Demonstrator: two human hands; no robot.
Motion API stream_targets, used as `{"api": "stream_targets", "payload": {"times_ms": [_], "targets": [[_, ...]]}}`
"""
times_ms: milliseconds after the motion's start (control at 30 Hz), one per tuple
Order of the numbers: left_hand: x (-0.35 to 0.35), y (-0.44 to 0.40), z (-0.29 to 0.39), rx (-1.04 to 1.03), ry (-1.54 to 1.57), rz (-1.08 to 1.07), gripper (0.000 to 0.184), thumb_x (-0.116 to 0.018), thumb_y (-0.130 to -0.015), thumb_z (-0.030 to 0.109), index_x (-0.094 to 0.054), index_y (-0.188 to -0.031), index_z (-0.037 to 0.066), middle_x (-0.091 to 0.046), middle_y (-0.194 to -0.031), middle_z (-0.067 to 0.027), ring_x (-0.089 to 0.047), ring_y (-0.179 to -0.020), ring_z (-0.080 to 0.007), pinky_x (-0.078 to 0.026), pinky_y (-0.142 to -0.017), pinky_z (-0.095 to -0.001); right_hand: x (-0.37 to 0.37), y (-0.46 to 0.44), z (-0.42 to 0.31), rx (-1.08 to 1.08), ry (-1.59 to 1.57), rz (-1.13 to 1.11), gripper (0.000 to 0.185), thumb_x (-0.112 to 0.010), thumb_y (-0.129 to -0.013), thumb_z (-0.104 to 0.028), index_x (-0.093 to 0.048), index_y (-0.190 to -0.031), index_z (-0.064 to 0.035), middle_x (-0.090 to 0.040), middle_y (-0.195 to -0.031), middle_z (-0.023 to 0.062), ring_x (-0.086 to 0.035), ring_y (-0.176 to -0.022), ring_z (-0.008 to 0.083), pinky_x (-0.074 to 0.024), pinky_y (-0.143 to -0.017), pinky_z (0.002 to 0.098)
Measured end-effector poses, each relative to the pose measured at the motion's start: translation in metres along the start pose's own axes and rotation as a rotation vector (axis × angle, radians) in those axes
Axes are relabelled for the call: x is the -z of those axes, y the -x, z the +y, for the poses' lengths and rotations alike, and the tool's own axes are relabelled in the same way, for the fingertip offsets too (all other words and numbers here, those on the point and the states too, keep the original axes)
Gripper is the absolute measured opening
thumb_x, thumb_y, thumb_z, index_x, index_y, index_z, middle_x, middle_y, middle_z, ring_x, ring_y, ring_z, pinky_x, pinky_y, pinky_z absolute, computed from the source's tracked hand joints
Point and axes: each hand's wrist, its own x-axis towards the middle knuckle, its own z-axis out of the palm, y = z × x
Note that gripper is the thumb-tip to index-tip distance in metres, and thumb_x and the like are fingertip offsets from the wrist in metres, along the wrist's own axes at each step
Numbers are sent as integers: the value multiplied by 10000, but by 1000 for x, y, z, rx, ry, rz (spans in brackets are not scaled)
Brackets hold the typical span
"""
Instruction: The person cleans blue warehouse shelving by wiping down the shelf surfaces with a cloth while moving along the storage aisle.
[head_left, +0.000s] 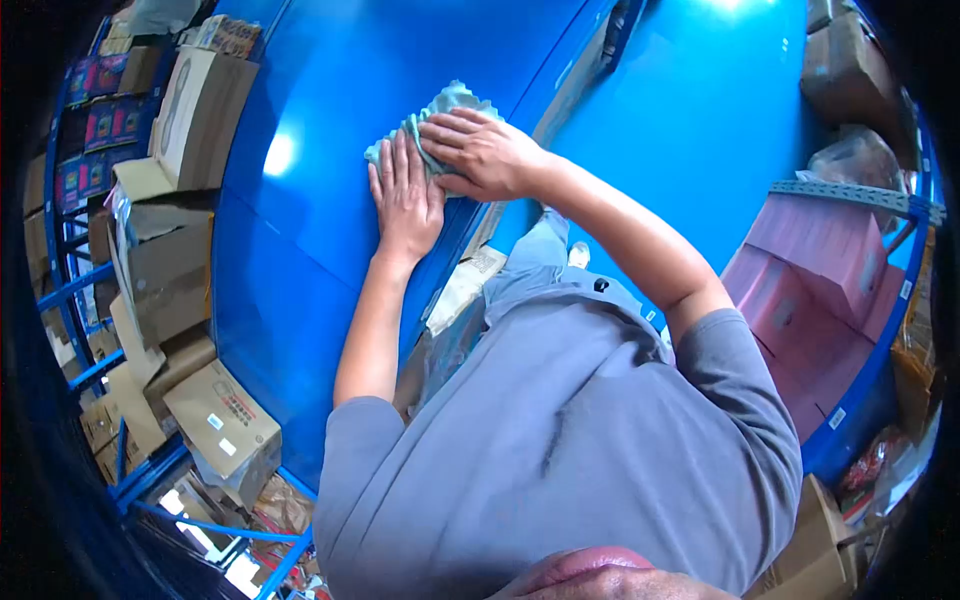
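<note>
A crumpled pale green cloth (456, 97) with a wavy edge lies on the smooth blue shelf surface (320, 90). My left hand (408, 208) rests flat on its near left part, fingers stretched out and pointing away from me. From the right, my right hand (487, 157) presses on the cloth with its palm down and fingers extended across it. The two hands are close together at the cloth, near the shelf's right edge. The cloth's underside and the part beneath my palms are hidden.
Cardboard boxes (225, 418) and blue rack posts stand at the left. Pink boxes (800, 290) sit on a rack at the right, with a brown carton (850, 80) above. The blue floor (700, 110) runs beside the shelf's raised edge.
</note>
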Motion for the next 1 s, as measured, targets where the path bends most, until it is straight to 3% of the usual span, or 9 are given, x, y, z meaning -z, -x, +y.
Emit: {"api": "stream_targets", "payload": {"times_ms": [400, 600, 1000], "targets": [[-18, -192, 42, -138, 89, 34, 699, -455, -1034, 375, -328, -1612, 4, -261, -1697, -212, -172, -1579, -443, -90, -1252, -636, 70, -12, 164, -95, 83, 21, 676, -483, -1043, -597, -535, -1517, -118, -456, -1616, 47, -347, -1540, 264, -224, -1301, 459], [-25, -237, 50, -219, 127, 46, 689, -444, -1042, 405, -365, -1597, 4, -260, -1700, -205, -182, -1576, -439, -98, -1248, -639, 95, -9, 202, -168, 70, -17, 684, -542, -1010, -614, -537, -1521, -160, -455, -1617, 35, -351, -1538, 273, -235, -1294, 492], [-43, -328, 71, -278, 102, 29, 687, -421, -1057, 432, -375, -1593, 6, -259, -1703, -194, -183, -1579, -422, -111, -1246, -636, 115, -8, 283, -275, 215, 39, 648, -512, -1003, -653, -578, -1491, -233, -478, -1603, 12, -380, -1523, 273, -260, -1280, 523]]}}
